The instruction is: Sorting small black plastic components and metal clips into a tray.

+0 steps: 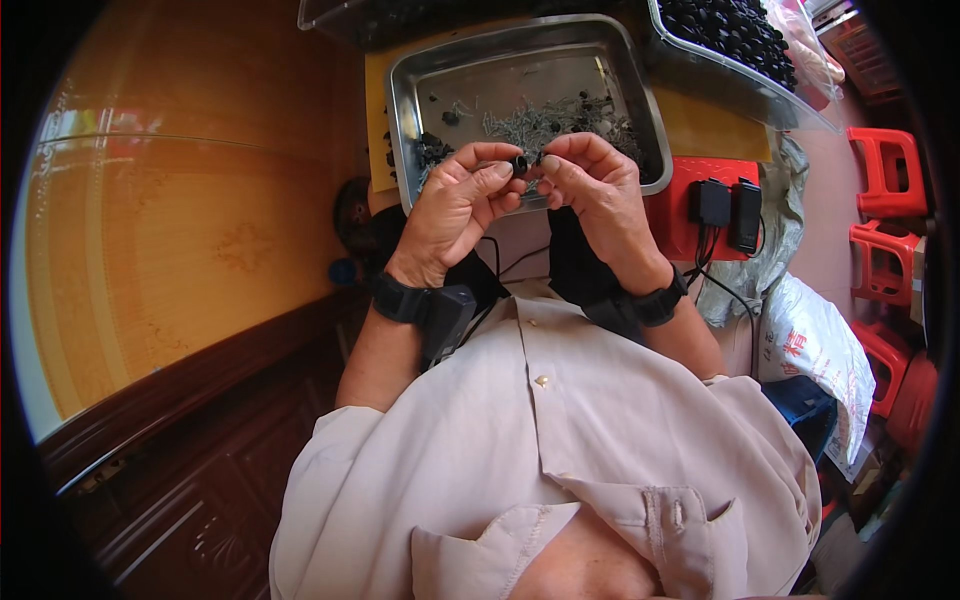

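Note:
Both hands meet over the near edge of a metal tray (395, 75). Between thumb and forefinger, my left hand (455, 205) pinches a small round black part (519, 165). My right hand (605, 195) is closed in a pinch just beside it, on a tiny dark piece (540, 158) too small to name. The two pieces are close together; whether they touch I cannot tell. In the tray behind my fingers lie many silvery screws (515, 122) and loose black parts (432, 150).
A clear bin of black round parts (725, 40) stands at the far right. On a red stool (675, 205) rest black devices (711, 203) with cables. Several red stools (888, 172) and a white bag (815, 350) are on the right. A wooden panel (200, 230) fills the left.

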`<state>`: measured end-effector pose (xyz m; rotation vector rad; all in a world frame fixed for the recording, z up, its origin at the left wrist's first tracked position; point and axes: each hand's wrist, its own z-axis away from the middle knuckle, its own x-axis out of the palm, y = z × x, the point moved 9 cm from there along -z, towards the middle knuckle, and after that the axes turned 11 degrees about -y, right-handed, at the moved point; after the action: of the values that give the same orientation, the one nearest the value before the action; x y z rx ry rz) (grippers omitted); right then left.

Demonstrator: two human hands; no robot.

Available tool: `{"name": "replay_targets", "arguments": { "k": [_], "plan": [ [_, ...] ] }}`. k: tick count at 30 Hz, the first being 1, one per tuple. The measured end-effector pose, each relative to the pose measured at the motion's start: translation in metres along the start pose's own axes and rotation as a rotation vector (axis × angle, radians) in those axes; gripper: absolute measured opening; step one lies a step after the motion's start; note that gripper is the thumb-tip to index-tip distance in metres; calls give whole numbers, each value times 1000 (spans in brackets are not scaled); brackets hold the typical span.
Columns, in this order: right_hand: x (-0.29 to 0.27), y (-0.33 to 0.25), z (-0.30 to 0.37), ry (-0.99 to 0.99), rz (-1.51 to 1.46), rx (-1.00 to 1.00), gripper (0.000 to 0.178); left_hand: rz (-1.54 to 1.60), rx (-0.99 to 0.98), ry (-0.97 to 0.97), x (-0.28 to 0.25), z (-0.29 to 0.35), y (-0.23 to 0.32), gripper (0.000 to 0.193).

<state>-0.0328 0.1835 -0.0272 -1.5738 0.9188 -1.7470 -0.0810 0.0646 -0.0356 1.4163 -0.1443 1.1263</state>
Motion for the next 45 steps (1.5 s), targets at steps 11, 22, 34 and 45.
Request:
{"name": "replay_targets", "arguments": {
  "k": [11, 22, 34, 45],
  "plan": [
    [1, -7, 2, 36, 450, -32, 11, 121, -14, -1, -9, 0, -13, 22],
    [6, -16, 5, 42, 571, -73, 12, 111, -10, 7, -11, -1, -16, 22],
    [4, -6, 2, 10, 467, -5, 9, -75, 21, 72, -9, 6, -11, 21],
    [0, 19, 4, -13, 72, 211, 10, -359, 107, 102, -6, 7, 0, 22]
  ]
}}
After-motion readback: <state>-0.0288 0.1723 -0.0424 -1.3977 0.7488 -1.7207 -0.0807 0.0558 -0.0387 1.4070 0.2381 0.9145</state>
